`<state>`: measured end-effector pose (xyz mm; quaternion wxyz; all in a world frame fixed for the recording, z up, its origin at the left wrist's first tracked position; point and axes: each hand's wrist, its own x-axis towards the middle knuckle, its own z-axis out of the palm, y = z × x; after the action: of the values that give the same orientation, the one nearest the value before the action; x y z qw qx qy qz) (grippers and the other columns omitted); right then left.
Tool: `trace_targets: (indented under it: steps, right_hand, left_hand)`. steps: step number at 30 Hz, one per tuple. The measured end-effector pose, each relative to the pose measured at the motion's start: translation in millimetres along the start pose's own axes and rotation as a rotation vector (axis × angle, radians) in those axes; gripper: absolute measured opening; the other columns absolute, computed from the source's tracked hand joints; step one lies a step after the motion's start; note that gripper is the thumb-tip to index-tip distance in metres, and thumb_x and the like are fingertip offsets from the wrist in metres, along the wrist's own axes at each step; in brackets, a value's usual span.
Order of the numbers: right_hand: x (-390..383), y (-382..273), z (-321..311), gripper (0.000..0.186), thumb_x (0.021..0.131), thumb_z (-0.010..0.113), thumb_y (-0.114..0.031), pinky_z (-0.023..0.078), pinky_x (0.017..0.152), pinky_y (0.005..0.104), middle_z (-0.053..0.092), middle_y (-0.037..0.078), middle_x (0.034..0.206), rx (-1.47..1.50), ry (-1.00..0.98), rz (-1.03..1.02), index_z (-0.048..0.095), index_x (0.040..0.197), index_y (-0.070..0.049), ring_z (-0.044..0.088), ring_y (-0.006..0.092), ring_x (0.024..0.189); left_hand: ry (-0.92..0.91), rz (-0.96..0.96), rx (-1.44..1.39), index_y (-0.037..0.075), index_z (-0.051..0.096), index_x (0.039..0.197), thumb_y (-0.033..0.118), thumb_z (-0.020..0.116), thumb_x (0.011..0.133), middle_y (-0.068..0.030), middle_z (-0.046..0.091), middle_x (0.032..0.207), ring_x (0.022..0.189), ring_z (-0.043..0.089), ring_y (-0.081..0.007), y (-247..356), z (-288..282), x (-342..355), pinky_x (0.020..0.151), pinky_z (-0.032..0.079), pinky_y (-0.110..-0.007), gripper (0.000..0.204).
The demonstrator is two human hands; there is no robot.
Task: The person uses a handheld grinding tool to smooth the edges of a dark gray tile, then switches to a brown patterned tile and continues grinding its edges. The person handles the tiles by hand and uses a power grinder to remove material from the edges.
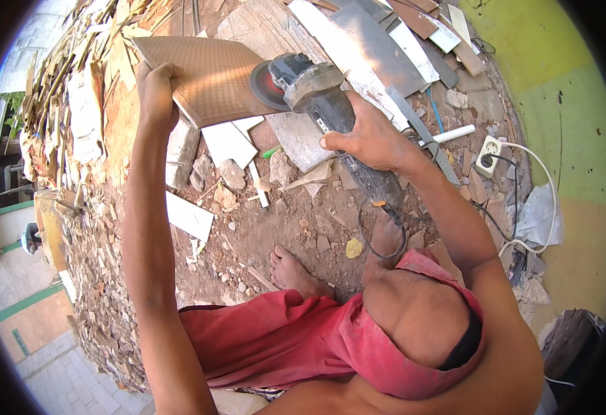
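Note:
My left hand (156,95) grips the near left edge of a brown tile (209,79) with a fine grid pattern, holding it tilted above the ground. My right hand (368,135) is wrapped round the dark body of an angle grinder (330,111). The grinder's round disc (267,84) meets the tile's right edge; whether it cuts into it I cannot tell. A black power cord (401,232) leaves the grinder's rear end near my knee.
A white power strip (488,155) with a plug lies at the right, beside a green-yellow wall (548,97). Tile offcuts (228,144), stones (232,174) and rubble cover the ground. Wood scraps (75,90) pile up at the left. My bare foot (296,273) rests on the dirt.

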<state>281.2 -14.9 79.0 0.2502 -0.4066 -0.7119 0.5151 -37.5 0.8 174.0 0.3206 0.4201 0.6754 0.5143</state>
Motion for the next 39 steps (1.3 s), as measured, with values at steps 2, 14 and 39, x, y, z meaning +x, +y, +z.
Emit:
trace_targets:
  steps: [2,14,39]
  right_hand:
    - [-5,0,-1,0.081,0.069,0.078,-0.028,0.046,0.099,0.0391,0.060,0.030,0.121,0.010,0.059,0.020,0.044,0.129,0.014,0.060,0.0370,0.114]
    - [-30,-1,-2,0.072,0.069,0.075,-0.019,0.049,0.093,0.0442,0.062,0.031,0.111,-0.049,0.047,-0.001,0.043,0.127,0.010,0.063,0.0426,0.105]
    - [-41,-30,9,0.068,0.072,0.071,-0.020,0.050,0.086,0.0529,0.065,0.032,0.097,-0.324,-0.019,0.083,0.040,0.127,0.004,0.063,0.0494,0.096]
  left_hand:
    - [-0.019,0.037,0.007,-0.007,0.048,0.120,0.000,0.044,0.080,-0.0197,0.058,0.106,0.089,0.065,-0.0274,-5,-3,2,0.076,0.058,-0.038,0.041]
    - [-0.120,0.026,0.075,-0.002,0.036,0.142,0.002,0.046,0.086,-0.0170,0.055,0.120,0.109,0.059,-0.0238,23,4,-18,0.097,0.048,-0.036,0.057]
    - [-0.051,0.148,-0.243,-0.001,0.041,0.135,-0.009,0.047,0.089,-0.0175,0.063,0.108,0.073,0.066,-0.0137,10,20,-14,0.047,0.049,-0.020,0.047]
